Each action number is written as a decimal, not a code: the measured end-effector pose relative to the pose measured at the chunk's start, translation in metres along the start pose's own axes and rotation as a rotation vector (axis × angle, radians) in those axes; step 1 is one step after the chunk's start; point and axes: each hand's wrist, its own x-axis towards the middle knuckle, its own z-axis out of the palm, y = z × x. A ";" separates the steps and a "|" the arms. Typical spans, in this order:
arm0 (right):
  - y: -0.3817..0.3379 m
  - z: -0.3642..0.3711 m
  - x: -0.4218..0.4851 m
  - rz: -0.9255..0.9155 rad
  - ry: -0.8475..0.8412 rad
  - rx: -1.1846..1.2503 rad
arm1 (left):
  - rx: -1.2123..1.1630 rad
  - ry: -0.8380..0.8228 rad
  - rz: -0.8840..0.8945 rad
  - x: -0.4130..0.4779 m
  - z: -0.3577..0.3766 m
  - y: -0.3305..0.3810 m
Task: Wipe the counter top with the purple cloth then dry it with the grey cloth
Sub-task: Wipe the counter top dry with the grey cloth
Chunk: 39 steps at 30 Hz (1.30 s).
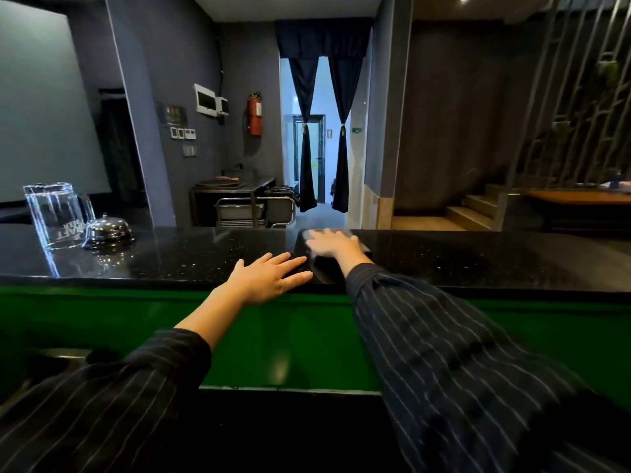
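Under the right hand (329,243), pressed flat w/ fingers spread, a blurred greyish cloth (338,233) lies at the counter's (478,257) far edge, so prob. drying; left hand (269,278) flat, empty alongside; next: sweep sideways.

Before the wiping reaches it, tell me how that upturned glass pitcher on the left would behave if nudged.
The glass pitcher stands mouth-down on the polished black counter, so it would probably slide rather than grip. It is tall for its footing, so a high push might tip it. Being clear glass, it looks heavy and breakable, and it stands close beside the bell.
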 end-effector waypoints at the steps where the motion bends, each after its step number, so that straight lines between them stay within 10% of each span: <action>1: -0.006 0.000 0.002 -0.061 -0.028 -0.005 | -0.006 -0.010 -0.004 0.000 -0.001 0.001; 14: 0.100 -0.014 0.043 0.258 -0.036 -0.007 | 0.013 0.027 -0.020 0.000 0.005 0.002; 23: 0.019 0.004 0.016 -0.238 -0.146 -0.056 | 0.006 -0.027 -0.047 -0.001 -0.002 0.003; 32: 0.182 -0.018 -0.035 0.177 -0.061 0.077 | -0.002 -0.012 -0.035 -0.001 0.001 0.002; 39: 0.111 -0.011 -0.067 0.221 0.032 0.035 | 0.011 -0.001 -0.045 -0.001 0.001 0.002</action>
